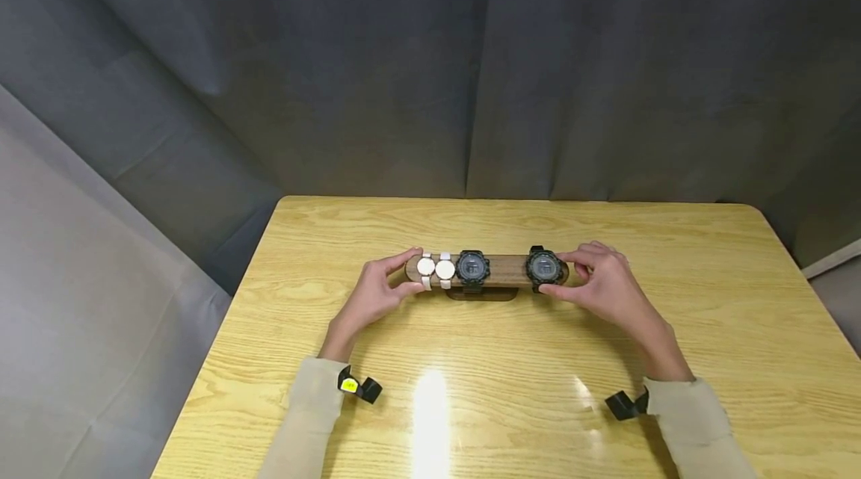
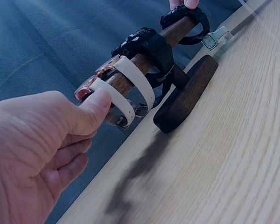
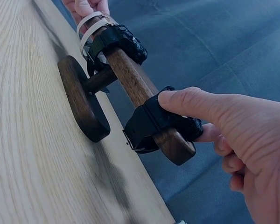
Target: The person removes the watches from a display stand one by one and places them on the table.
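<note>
A dark wooden T-bar watch stand (image 1: pixel 507 270) stands on the table with several watches strapped round its bar. Two rose-gold watches with white straps, the outer watch (image 1: pixel 426 267) and the inner watch (image 1: pixel 445 270), sit side by side at the left end. A black digital watch (image 1: pixel 473 267) is near the middle, and another black watch (image 1: pixel 544 267) is by the right end. My left hand (image 1: pixel 378 289) pinches the outer white-strapped watch between thumb and forefinger. My right hand (image 1: pixel 603 285) pinches the right-end black watch, thumb on its near strap.
The stand's base (image 3: pixel 81 100) rests on the light wooden table (image 1: pixel 498 359). Grey curtains (image 1: pixel 377 75) hang behind the table and at its left. Black wrist mounts (image 1: pixel 368 389) stick out from both sleeves.
</note>
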